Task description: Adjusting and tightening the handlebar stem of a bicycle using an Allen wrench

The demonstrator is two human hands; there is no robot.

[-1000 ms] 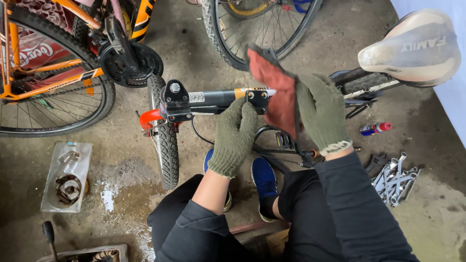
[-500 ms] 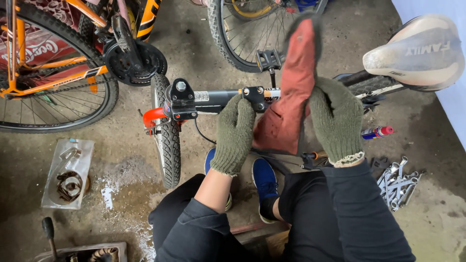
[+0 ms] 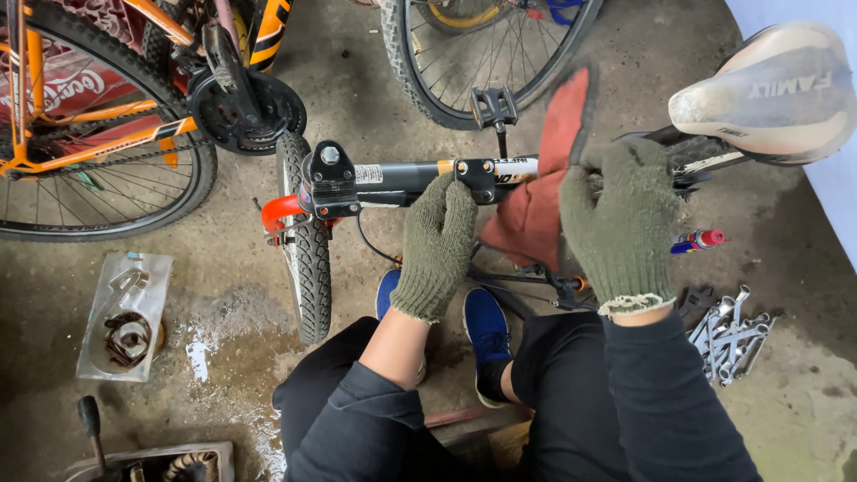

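Both of my hands wear green knit gloves. My left hand [image 3: 437, 241] rests its fingertips on the black top tube [image 3: 406, 174] of a bicycle frame, beside a small clamp. My right hand [image 3: 625, 228] grips a red rag [image 3: 544, 192] and holds it up over the tube's right end, close to the seat post. The rag hangs down in front of the frame and hides part of it. A worn grey and white saddle [image 3: 768, 89] sits at the upper right. The bike's front tyre [image 3: 303, 241] and a red mudguard piece [image 3: 278, 212] lie to the left.
An orange bicycle [image 3: 98, 134] stands at the upper left, and another wheel [image 3: 482, 54] at top centre. A plastic tray with metal parts [image 3: 125, 317] lies on the concrete. Several spanners [image 3: 732, 335] and a small spray can [image 3: 696, 241] lie at the right. My blue shoes [image 3: 486, 326] are below the frame.
My right hand has lifted the red rag from draped over the tube to upright, then slid it to the right along the frame. My left hand stays on the tube.
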